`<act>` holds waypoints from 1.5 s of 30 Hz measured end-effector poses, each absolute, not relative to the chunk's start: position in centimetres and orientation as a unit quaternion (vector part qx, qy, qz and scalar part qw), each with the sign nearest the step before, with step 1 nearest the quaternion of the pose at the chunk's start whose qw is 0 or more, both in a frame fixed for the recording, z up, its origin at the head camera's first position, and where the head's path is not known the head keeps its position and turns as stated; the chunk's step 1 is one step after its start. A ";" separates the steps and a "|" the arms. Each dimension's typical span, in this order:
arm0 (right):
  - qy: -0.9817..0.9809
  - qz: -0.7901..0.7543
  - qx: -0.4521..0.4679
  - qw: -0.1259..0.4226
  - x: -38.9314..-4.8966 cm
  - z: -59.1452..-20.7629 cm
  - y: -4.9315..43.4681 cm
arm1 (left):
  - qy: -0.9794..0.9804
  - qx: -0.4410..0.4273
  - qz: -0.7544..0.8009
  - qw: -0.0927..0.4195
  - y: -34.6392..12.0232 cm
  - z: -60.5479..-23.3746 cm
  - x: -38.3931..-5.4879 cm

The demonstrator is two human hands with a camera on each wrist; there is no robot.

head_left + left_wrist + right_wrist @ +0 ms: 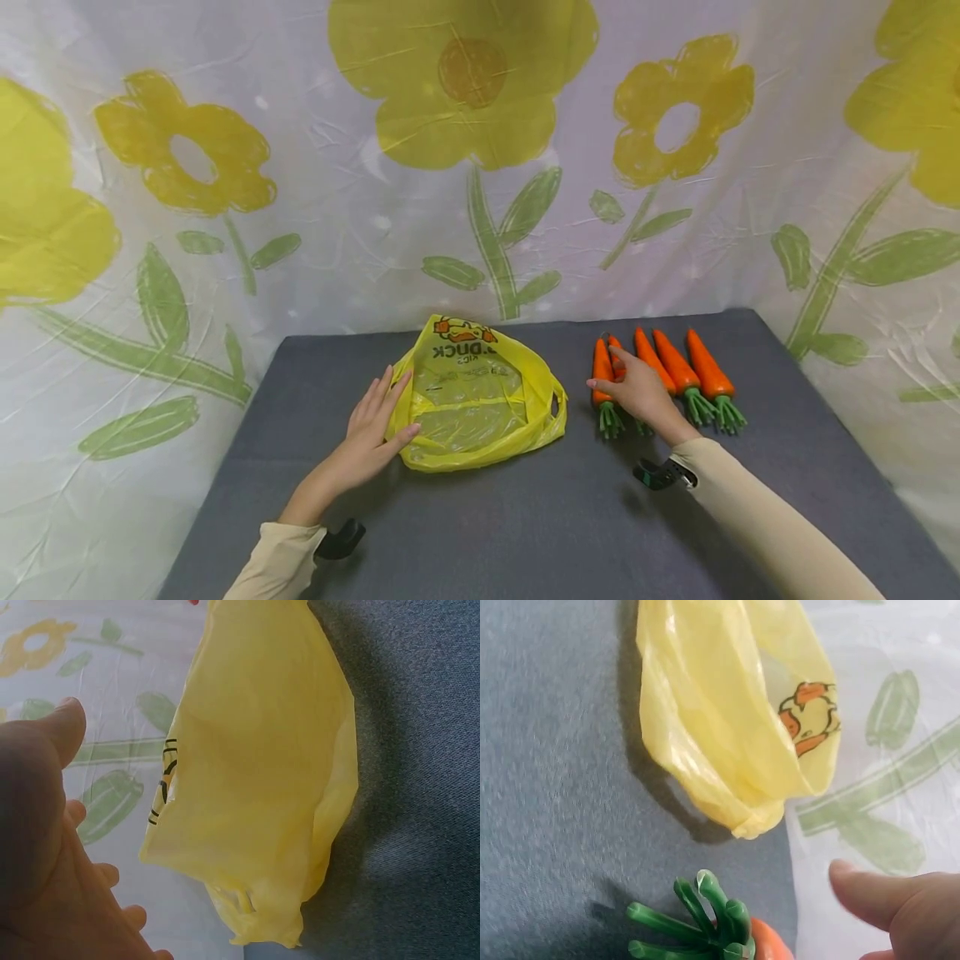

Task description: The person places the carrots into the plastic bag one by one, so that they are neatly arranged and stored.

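A yellow plastic bag [468,408] with a duck print lies with its mouth wide on the grey table, left of centre. My left hand [375,429] is at its left edge, fingers spread and straight; in the left wrist view the bag's side [262,750] shows beyond the hand. On the right, several orange carrots [705,362] with green stems lie in a row. My right hand [641,387] is over the left ones, its thumb by the leftmost carrot [602,367]. The right wrist view shows this thumb extended, apart from the carrot's green stems [712,922]; the other fingers are mostly hidden.
A dark grey cloth covers the table [487,533]. Behind and at both sides hangs a white curtain [315,283] printed with yellow flowers. Dark straps with small devices [660,475] sit on both wrists.
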State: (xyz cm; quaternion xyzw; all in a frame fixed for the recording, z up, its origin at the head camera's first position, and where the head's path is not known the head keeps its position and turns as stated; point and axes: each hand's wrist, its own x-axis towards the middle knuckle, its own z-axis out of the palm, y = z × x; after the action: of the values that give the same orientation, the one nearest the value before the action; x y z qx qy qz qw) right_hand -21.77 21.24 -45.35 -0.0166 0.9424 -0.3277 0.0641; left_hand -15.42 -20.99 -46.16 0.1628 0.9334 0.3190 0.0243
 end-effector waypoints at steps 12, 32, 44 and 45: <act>0.963 -0.267 -0.016 0.021 -22.3 -46.1 20.6 | 0.929 0.162 0.330 0.040 -21.1 -46.3 -15.2; 0.958 -0.284 -0.014 0.046 -23.0 -46.7 20.3 | 0.930 0.156 0.329 0.049 -21.2 -46.3 -14.8; 0.946 -0.313 -0.023 0.082 -23.2 -47.6 20.1 | 0.931 0.151 0.329 0.055 -21.3 -46.4 -14.9; 0.945 -0.314 -0.023 0.086 -23.2 -47.6 20.1 | 0.931 0.150 0.329 0.055 -21.3 -46.4 -14.9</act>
State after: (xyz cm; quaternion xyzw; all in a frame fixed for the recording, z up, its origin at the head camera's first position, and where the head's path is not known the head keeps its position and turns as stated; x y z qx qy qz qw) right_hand -23.19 20.07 -47.64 -0.0234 0.9451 -0.3144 0.0857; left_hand -14.94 -21.34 -46.38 0.1503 0.9307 0.3288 0.0549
